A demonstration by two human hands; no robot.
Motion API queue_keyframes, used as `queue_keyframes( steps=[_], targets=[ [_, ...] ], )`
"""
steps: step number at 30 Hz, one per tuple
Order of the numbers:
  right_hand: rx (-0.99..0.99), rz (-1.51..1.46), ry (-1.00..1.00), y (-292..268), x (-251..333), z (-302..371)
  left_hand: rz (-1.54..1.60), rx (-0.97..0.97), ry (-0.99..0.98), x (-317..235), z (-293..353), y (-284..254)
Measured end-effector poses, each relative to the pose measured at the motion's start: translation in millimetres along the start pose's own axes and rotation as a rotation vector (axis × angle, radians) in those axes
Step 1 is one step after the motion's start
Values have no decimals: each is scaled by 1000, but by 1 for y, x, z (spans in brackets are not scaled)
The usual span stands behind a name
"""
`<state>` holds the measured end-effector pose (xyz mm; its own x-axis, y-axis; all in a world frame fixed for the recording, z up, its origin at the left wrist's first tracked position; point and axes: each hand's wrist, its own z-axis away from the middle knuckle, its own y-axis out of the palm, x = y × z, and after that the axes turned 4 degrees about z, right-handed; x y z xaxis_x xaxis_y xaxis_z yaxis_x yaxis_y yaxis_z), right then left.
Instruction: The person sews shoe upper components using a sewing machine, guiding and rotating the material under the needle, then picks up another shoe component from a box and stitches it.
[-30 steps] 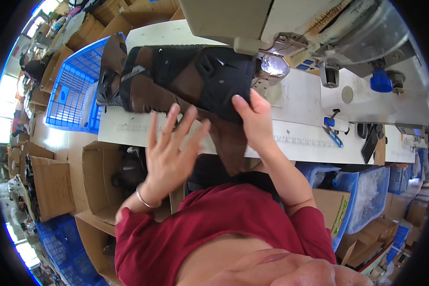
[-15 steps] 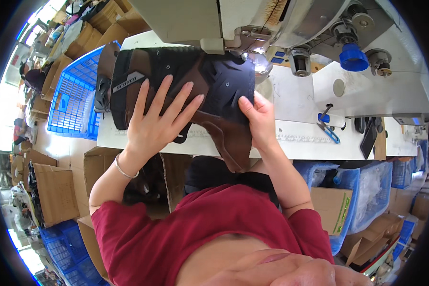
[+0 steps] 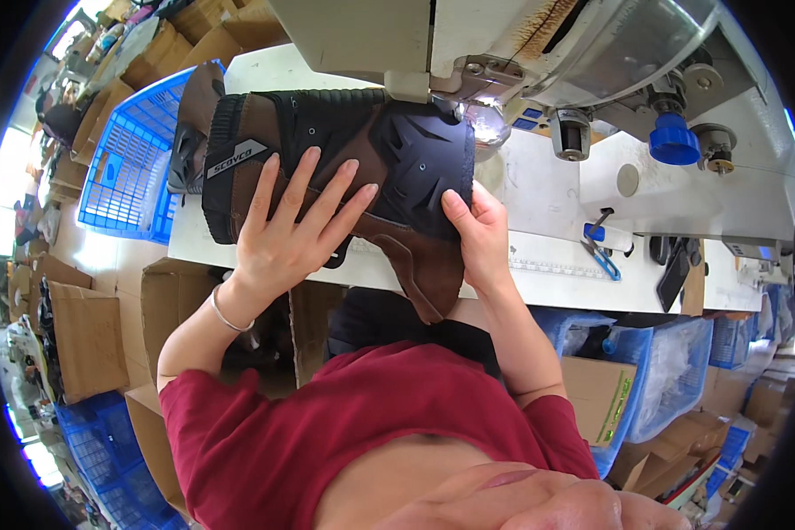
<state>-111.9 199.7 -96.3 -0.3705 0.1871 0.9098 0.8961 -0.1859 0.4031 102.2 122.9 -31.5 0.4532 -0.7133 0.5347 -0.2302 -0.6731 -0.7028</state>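
Note:
A brown and black boot upper (image 3: 420,163) with moulded panels lies on its side across the white table. Its right-hand edge is beside the foot area of a sewing machine (image 3: 353,40); the needle itself I cannot make out. My left hand (image 3: 283,231) rests flat on the middle of the upper, fingers spread. At the upper's right edge, my right hand (image 3: 483,238) pinches the rim, thumb on top and fingers largely hidden underneath. A brown flap of the upper hangs over the table's near edge. Another brown and black boot piece (image 3: 190,132) shows just past its left end.
Blue-handled snips (image 3: 602,256) lie on the white table (image 3: 556,281) at right, near a dark phone-like object (image 3: 674,276). A blue basket (image 3: 124,190) stands at the left. Below the table are cardboard boxes (image 3: 172,305) and a blue crate (image 3: 680,375) with plastic bags.
My view has shifted slightly, so the machine and table sit a little differently in the picture. Both hands keep the same hold, and the upper has barely moved.

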Motion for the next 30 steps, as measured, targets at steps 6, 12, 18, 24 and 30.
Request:
queue_keyframes(
  steps=[6,12,18,24,30],
  targets=[
    [5,91,26,-7,9,2,24,27,-25,-8,-6,-8],
    [-16,333,211,-30,-8,47,35,43,-86,-14,-5,-11],
    [-15,346,177,-25,-6,68,122,16,-131,-12,-13,-14],
    [-26,356,106,-21,-5,61,186,51,-97,5,-24,-11],
    [-81,288,124,-12,1,54,257,105,-84,18,-31,-12]
  ],
)
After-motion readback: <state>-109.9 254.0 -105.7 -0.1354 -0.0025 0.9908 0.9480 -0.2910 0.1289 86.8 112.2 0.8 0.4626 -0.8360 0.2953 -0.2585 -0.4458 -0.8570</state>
